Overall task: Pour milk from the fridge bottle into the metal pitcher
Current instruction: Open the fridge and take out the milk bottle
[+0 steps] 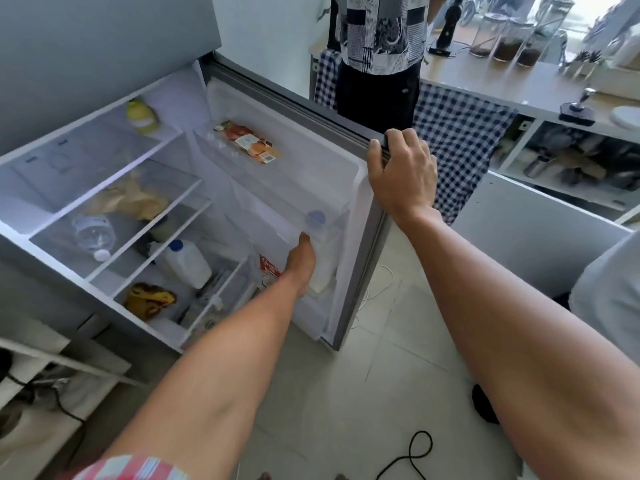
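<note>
The fridge stands open, its door [349, 237] swung out to the right. A white milk bottle [323, 261] with a pale blue cap sits in the lower door shelf. My left hand [300, 263] reaches into that shelf and grips the bottle's side. My right hand [401, 171] grips the top edge of the open door. A second white bottle with a blue cap [187, 263] lies on a lower shelf inside the fridge. No metal pitcher is in view.
A person in a patterned shirt [381, 46] stands behind the door. A counter [512, 81] with glass jars runs along the right, checked cloth hanging below. Fridge shelves hold a yellow bottle [141, 116], a water bottle [92, 235] and bags. Cables lie on the tiled floor [420, 455].
</note>
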### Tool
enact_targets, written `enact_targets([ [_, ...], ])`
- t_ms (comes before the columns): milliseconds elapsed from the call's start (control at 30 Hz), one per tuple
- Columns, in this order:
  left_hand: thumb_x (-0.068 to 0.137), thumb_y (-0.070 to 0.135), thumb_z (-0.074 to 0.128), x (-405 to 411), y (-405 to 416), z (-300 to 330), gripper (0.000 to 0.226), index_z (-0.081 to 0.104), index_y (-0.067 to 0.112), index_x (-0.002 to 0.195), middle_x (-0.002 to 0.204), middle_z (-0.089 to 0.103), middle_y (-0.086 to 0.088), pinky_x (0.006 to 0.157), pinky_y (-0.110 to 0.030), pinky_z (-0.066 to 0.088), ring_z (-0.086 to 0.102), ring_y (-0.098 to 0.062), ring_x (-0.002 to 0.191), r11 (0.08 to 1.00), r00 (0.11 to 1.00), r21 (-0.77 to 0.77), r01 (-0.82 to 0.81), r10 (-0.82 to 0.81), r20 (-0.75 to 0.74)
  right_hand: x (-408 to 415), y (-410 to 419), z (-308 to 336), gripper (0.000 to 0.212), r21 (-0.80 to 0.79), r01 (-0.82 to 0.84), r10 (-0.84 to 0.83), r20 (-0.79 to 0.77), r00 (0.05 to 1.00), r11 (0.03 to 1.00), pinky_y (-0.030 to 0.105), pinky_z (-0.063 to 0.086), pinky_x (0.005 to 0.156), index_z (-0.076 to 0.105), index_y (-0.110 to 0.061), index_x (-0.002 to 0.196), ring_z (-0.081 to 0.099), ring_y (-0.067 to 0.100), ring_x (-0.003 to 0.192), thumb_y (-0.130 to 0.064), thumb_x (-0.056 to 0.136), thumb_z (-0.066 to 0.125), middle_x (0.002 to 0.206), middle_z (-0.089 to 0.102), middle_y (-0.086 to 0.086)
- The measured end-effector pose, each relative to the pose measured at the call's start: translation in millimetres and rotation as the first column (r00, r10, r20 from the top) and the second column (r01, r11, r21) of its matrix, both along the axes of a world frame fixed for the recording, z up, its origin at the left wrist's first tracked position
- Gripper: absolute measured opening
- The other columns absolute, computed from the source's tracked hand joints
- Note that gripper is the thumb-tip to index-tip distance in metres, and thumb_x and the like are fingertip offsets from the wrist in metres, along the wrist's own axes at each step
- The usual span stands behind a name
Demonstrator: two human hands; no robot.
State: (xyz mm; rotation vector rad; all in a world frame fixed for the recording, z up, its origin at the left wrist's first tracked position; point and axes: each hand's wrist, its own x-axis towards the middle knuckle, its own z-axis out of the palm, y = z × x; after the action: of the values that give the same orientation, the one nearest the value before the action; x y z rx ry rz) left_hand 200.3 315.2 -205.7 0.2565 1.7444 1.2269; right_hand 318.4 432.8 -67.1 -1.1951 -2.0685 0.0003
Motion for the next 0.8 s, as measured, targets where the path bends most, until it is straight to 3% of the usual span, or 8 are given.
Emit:
enact_targets([
  [100,0.107,0.058,0.030,3,11,-6,0.060,0.068,0.013,0.091,0.086,0.069,-0.006,0.061,-0.023,0.052,0.063,-0.020,0.072,0.995,0.983,0.068,-0.079,0.066,0.174,-2,0,-2,0.039,0.019,0.008,-0.007,-0.022,1.000,1.000,0.042,0.045,0.086,0.066,-0.011,0.109,0.061,0.029,0.099,-0.043,0.103,0.045,0.107,0.064,0.006],
  [167,0.102,0.065,0.033,5,12,-10,0.061,0.066,0.015,0.088,0.086,0.065,-0.009,0.074,-0.027,0.055,0.062,-0.023,0.075,0.985,0.965,0.090,-0.147,0.123,0.232,-2,1,-3,0.039,0.029,0.008,-0.007,-0.029,1.000,1.000,0.041,0.045,0.085,0.067,-0.011,0.107,0.061,0.029,0.098,-0.043,0.102,0.046,0.106,0.064,0.006],
  [267,0.093,0.079,0.038,7,8,-20,0.070,0.066,0.017,0.112,0.091,0.066,-0.005,0.101,-0.040,0.050,0.061,-0.022,0.087,0.922,0.895,0.098,-0.375,0.332,0.298,-2,2,-2,0.040,0.027,0.012,-0.011,-0.031,0.999,1.000,0.040,0.044,0.085,0.067,-0.011,0.107,0.061,0.028,0.097,-0.044,0.102,0.045,0.106,0.064,0.005],
  [367,0.089,0.080,0.049,12,-5,-25,0.064,0.061,0.026,0.121,0.100,0.062,0.001,0.103,-0.036,0.045,0.059,-0.013,0.084,0.798,0.778,0.143,-0.585,0.502,0.379,-3,1,-3,0.040,0.020,0.009,-0.008,-0.038,0.999,1.000,0.041,0.044,0.087,0.067,-0.011,0.108,0.060,0.028,0.098,-0.044,0.102,0.045,0.107,0.064,0.005],
  [433,0.082,0.082,0.058,13,-11,-30,0.063,0.065,0.029,0.114,0.107,0.063,-0.001,0.104,-0.035,0.042,0.059,-0.015,0.088,0.762,0.744,0.152,-0.630,0.535,0.400,-3,2,-2,0.041,0.017,0.010,-0.010,-0.044,0.999,1.000,0.042,0.044,0.087,0.067,-0.011,0.108,0.060,0.028,0.098,-0.044,0.101,0.044,0.108,0.063,0.006],
  [533,0.071,0.089,0.061,9,-19,-30,0.073,0.067,0.027,0.110,0.099,0.064,-0.002,0.099,-0.036,0.046,0.058,-0.018,0.087,0.741,0.734,0.169,-0.650,0.554,0.394,-4,1,-1,0.042,-0.008,0.010,-0.010,-0.039,0.999,1.000,0.042,0.043,0.088,0.067,-0.011,0.110,0.059,0.028,0.100,-0.045,0.102,0.044,0.111,0.062,0.006],
  [633,0.065,0.094,0.058,6,-26,-21,0.091,0.067,0.020,0.117,0.106,0.064,-0.006,0.079,-0.029,0.048,0.059,-0.016,0.079,0.702,0.711,0.179,-0.689,0.608,0.355,-3,-2,0,0.042,-0.032,-0.002,0.001,-0.036,0.999,0.999,0.045,0.043,0.089,0.066,-0.010,0.111,0.058,0.030,0.102,-0.044,0.102,0.043,0.113,0.061,0.007],
  [800,0.084,0.086,0.047,8,-42,15,0.071,0.051,0.017,0.066,0.050,0.049,0.005,0.066,-0.033,0.046,0.048,-0.018,0.056,0.662,0.690,0.198,-0.723,0.682,0.241,2,-9,6,0.043,-0.078,-0.028,0.028,-0.001,1.000,0.997,0.047,0.042,0.092,0.064,-0.010,0.114,0.056,0.032,0.107,-0.044,0.105,0.040,0.117,0.060,0.009],
])
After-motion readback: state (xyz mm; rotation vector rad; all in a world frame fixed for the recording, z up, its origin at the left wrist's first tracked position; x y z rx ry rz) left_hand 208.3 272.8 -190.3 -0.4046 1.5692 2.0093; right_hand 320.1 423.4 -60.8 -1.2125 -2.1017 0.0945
